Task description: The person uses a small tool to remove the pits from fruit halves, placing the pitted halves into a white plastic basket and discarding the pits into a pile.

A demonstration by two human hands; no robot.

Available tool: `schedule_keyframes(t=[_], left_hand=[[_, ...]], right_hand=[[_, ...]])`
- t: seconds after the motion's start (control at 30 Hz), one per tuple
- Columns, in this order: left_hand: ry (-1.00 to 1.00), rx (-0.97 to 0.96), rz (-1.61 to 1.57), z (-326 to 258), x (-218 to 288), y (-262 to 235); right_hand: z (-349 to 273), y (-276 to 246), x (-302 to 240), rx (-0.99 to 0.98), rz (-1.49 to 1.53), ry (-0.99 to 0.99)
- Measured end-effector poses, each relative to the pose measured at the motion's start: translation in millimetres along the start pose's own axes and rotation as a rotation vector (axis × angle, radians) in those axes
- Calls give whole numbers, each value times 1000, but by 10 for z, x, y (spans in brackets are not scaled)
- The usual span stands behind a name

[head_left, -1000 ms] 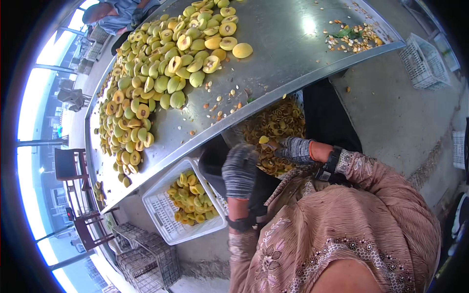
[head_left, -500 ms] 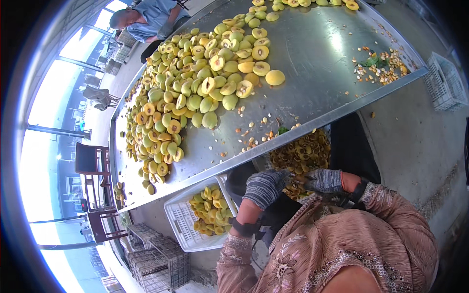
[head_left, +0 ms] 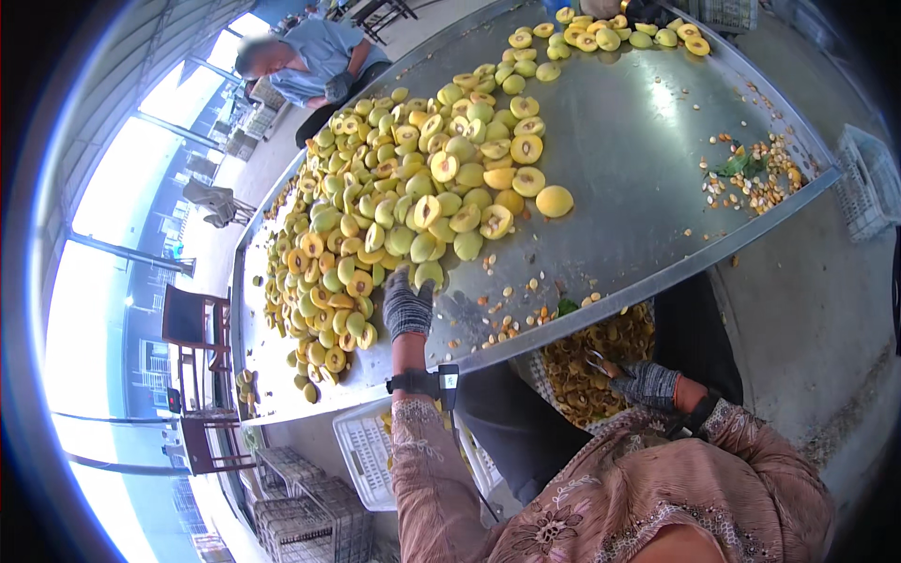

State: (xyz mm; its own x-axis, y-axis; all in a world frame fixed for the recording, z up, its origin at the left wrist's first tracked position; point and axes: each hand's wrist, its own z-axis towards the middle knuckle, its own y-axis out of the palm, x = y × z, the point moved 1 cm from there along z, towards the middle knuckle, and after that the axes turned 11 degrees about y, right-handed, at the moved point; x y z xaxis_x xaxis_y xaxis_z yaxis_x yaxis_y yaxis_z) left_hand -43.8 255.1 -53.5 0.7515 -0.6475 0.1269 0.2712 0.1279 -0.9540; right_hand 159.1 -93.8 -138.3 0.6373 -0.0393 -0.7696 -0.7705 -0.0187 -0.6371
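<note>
My left hand (head_left: 408, 306), in a grey knit glove, reaches over the table's near edge to the pile of halved apricots (head_left: 385, 220). Its fingers are apart against a green-yellow apricot half (head_left: 429, 274) at the pile's border; part of the fingers is hidden. Low over my lap, my gloved right hand (head_left: 649, 386) is closed around a small pitting tool (head_left: 601, 362) with a wooden-looking handle and a looped metal tip. Under that tip sits a container of brownish-yellow fruit pieces (head_left: 577, 375), between my knees.
The metal table (head_left: 619, 188) has a raised rim. Kernels and pits (head_left: 765, 174) lie scattered near its right corner. A white crate (head_left: 361, 455) stands below on the left, partly behind my arm; another crate (head_left: 868, 178) is at the right. A person (head_left: 314, 61) sits at the far left side.
My left hand has left the spot beside my right hand over the container and moved up and left to the apricot pile. The right hand stays low, its tool now visible. The view has shifted slightly.
</note>
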Motion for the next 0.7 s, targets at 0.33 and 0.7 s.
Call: schedule_keyframes(t=[0.33, 0.7], left_hand=[[-365, -182, -511, 15, 197, 212], [175, 378, -808, -1034, 1145, -665]], right_hand=[[-183, 445, 539, -78, 117, 283], [-38, -611, -1085, -335, 866, 627]])
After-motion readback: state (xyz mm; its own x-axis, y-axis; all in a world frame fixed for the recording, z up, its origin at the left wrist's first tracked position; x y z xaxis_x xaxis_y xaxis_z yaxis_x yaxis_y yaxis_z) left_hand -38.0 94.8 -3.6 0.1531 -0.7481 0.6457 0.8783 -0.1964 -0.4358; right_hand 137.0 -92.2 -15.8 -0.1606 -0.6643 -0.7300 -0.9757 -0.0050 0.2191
